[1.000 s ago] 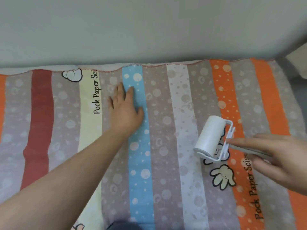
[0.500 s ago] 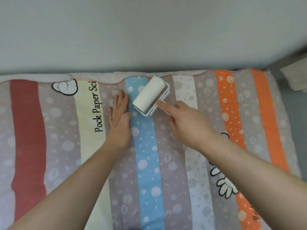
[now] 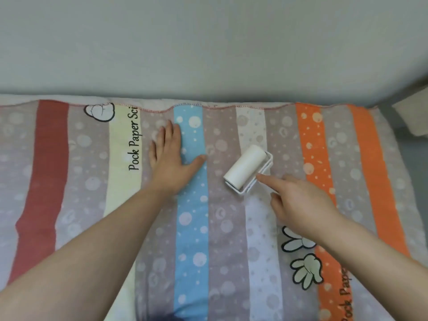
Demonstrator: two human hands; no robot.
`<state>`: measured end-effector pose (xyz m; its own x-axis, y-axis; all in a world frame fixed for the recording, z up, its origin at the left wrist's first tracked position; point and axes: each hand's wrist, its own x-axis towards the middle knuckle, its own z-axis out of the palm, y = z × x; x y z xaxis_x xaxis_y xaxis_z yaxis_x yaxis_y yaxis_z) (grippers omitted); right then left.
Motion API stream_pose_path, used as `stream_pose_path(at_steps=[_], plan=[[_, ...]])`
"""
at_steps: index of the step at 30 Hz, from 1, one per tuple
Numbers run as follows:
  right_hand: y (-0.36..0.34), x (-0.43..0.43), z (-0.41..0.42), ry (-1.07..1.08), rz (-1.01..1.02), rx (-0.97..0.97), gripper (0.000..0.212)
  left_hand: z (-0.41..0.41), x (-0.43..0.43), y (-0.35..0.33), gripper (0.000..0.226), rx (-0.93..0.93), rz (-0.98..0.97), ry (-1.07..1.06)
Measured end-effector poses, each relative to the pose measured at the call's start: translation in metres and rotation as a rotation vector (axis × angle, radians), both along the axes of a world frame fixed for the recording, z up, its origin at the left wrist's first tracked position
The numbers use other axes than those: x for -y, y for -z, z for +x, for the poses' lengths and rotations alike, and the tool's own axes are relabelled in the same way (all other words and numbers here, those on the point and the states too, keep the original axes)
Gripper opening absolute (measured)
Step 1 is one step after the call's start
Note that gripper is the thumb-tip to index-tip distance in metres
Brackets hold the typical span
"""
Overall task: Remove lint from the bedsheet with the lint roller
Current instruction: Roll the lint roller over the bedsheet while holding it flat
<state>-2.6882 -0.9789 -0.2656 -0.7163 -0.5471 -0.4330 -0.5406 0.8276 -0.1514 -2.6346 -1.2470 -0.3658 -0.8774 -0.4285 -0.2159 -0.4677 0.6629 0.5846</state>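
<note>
One striped bedsheet, spread flat. One white lint roller, resting on the sheet's pale stripe. Two hands: left hand flat, fingers straight, pressing the sheet; right hand gripping the roller's handle, forefinger extended.

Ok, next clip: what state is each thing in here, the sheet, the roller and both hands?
bedsheet: spread flat, lightly creased.
lint roller: roll down on the sheet, lying diagonally across the white and grey stripes.
left hand: flat on the sheet, fingers straight, thumb across the blue stripe.
right hand: holds the roller, index finger stretched toward its frame.
</note>
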Motion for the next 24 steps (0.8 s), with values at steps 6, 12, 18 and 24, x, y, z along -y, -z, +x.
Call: stream_pose_path(at_steps=[6,12,18,24], plan=[[0.003,-0.077,0.015,0.028,0.015,0.010,0.054,-0.004,-0.015,-0.003,0.122,0.045,-0.164,-0.027],[0.001,-0.132,0.031,0.069,-0.007,0.017,0.055,0.003,-0.081,-0.022,0.066,-0.030,-0.399,-0.053],[-0.015,-0.183,0.030,0.048,-0.031,0.119,0.053,-0.003,-0.136,-0.025,0.062,0.078,-0.268,0.091],[-0.073,-0.209,0.002,0.162,-0.212,0.377,0.054,-0.019,-0.130,-0.017,0.074,0.146,-0.239,0.096]])
